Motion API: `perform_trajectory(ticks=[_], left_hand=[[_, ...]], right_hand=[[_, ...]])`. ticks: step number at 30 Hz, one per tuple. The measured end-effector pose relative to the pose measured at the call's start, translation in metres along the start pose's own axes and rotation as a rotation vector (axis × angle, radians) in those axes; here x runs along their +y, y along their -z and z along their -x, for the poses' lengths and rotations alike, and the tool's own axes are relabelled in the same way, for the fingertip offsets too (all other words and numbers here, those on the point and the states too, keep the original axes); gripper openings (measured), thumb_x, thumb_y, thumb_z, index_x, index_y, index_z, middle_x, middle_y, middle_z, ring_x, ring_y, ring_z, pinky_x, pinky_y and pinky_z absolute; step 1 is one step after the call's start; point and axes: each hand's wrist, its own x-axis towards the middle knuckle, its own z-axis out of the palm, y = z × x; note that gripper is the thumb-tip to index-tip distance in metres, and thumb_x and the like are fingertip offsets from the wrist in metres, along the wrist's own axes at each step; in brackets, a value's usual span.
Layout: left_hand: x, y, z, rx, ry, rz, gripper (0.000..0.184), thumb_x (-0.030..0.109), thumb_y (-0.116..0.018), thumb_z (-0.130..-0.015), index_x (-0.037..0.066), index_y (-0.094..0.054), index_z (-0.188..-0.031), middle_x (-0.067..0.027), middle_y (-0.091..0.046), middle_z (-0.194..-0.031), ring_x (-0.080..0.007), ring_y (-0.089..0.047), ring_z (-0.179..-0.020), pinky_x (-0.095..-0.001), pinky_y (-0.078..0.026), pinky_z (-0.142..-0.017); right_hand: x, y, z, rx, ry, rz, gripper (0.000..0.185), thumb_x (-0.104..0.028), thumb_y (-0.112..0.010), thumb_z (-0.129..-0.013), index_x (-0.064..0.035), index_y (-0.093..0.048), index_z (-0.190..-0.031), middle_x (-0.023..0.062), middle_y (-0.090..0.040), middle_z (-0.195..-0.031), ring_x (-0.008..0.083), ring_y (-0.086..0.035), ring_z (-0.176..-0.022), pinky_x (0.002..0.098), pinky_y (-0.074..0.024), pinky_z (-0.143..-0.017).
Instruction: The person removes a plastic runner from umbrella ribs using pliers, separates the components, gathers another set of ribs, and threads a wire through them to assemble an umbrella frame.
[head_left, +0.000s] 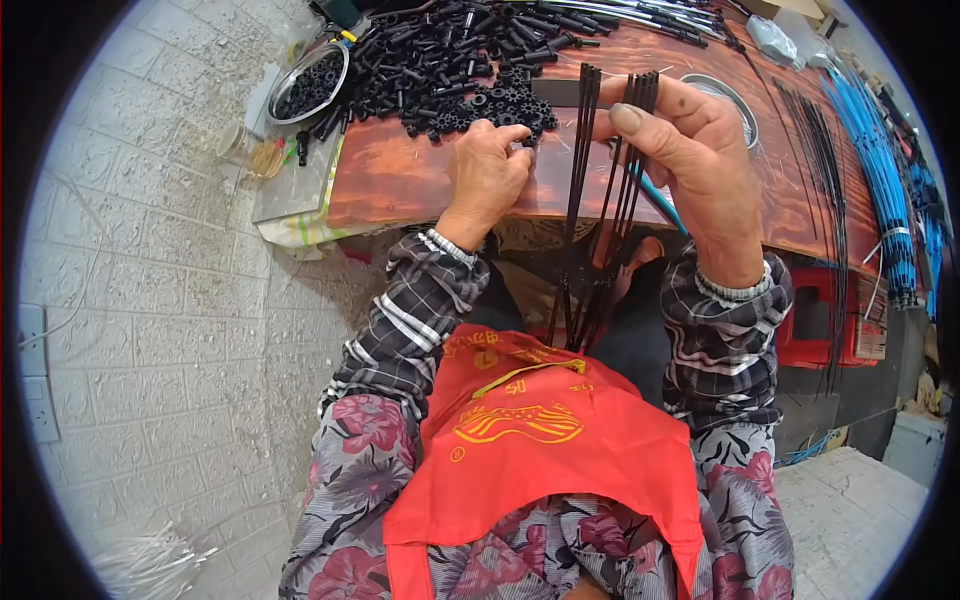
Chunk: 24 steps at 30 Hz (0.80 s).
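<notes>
At two o'clock, the right hand [700,150] is clasping thin black rods [582,140] between thumb and fingers, the rods running down toward the red apron [560,475] at six o'clock. At twelve o'clock, the left hand [487,170] is holding its fingers bent just beside the small black gears [505,108] on the table [385,170]; whether they are gripping anything, one cannot tell. At eleven o'clock, a metal bowl [345,75] is holding black parts [308,90]; at two o'clock, blue rods [872,140] are lying farther out.

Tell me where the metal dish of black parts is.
In the head view, the metal dish is at upper left, beside the heap of black parts and above the clear jar.
</notes>
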Motion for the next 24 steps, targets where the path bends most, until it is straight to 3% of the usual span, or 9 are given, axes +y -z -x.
perform_trajectory(ticks=[9,12,14,15,18,21,24], left_hand=[[-0.008,-0.009,-0.009,-0.007,-0.018,-0.065,0.021,0.019,-0.072,-0.072,0.011,-0.074,-0.091,-0.0121,-0.064,-0.085,-0.0341,-0.063,-0.082,-0.0443,-0.05,-0.071],[-0.005,-0.014,-0.008,0.055,-0.039,-0.099,0.018,0.018,-0.07,-0.074,0.01,-0.073,-0.089,-0.013,-0.065,-0.085,-0.0319,-0.064,-0.082,-0.0423,-0.05,-0.07],[0.001,-0.009,-0.008,0.099,-0.056,-0.113,0.017,0.018,-0.07,-0.075,0.009,-0.073,-0.089,-0.0134,-0.065,-0.086,-0.0307,-0.065,-0.082,-0.0413,-0.051,-0.07],[0.006,-0.004,-0.005,0.109,-0.021,-0.028,0.017,0.017,-0.069,-0.077,0.008,-0.072,-0.09,-0.0133,-0.066,-0.086,-0.0295,-0.065,-0.082,-0.0406,-0.052,-0.07],[0.023,0.018,-0.003,0.122,0.044,0.14,0.017,0.015,-0.066,-0.08,0.004,-0.071,-0.092,-0.0129,-0.067,-0.085,-0.0271,-0.067,-0.083,-0.0391,-0.053,-0.07],[0.05,0.06,-0.015,0.042,0.498,1.234,0.02,0.014,-0.06,-0.087,0.0,-0.067,-0.1,-0.0102,-0.068,-0.088,-0.0249,-0.067,-0.083,-0.0377,-0.054,-0.074],[0.067,0.086,-0.028,-0.027,0.496,1.491,0.022,0.012,-0.059,-0.087,-0.002,-0.064,-0.104,-0.0105,-0.067,-0.087,-0.0253,-0.068,-0.082,-0.0391,-0.056,-0.074]], right_hand=[[-0.003,-0.001,0.005,-0.005,0.01,-0.036,0.025,-0.017,-0.066,-0.09,-0.0009,-0.068,-0.11,0.0051,-0.072,-0.084,-0.0016,-0.048,-0.057,0.015,-0.0291,-0.046],[-0.008,-0.002,0.007,-0.013,0.04,-0.03,0.025,-0.017,-0.067,-0.09,-0.0008,-0.068,-0.109,0.0051,-0.072,-0.084,-0.0015,-0.047,-0.056,0.0153,-0.0291,-0.046],[-0.015,-0.002,0.013,-0.023,-0.007,-0.048,0.024,-0.016,-0.067,-0.09,-0.0007,-0.068,-0.108,0.0032,-0.071,-0.084,0.0018,-0.055,-0.067,0.0173,-0.0405,-0.058],[-0.018,-0.001,0.015,-0.027,-0.032,-0.058,0.023,-0.015,-0.067,-0.09,-0.0006,-0.068,-0.108,0.0023,-0.071,-0.084,0.0035,-0.059,-0.072,0.0183,-0.0462,-0.064],[-0.023,-0.002,0.021,-0.024,-0.033,-0.089,0.022,-0.014,-0.067,-0.09,0.0,-0.068,-0.107,0.0026,-0.071,-0.084,0.0034,-0.059,-0.073,0.0186,-0.0463,-0.064],[-0.025,-0.01,0.027,-0.03,-0.038,-0.099,0.023,-0.014,-0.067,-0.089,0.0002,-0.068,-0.107,0.0033,-0.071,-0.085,0.0021,-0.057,-0.069,0.0174,-0.0433,-0.06],[-0.031,-0.021,0.023,-0.045,0.019,-0.071,0.023,-0.014,-0.067,-0.088,-0.0002,-0.067,-0.107,0.0042,-0.072,-0.086,-0.0006,-0.052,-0.062,0.0146,-0.0374,-0.053]])
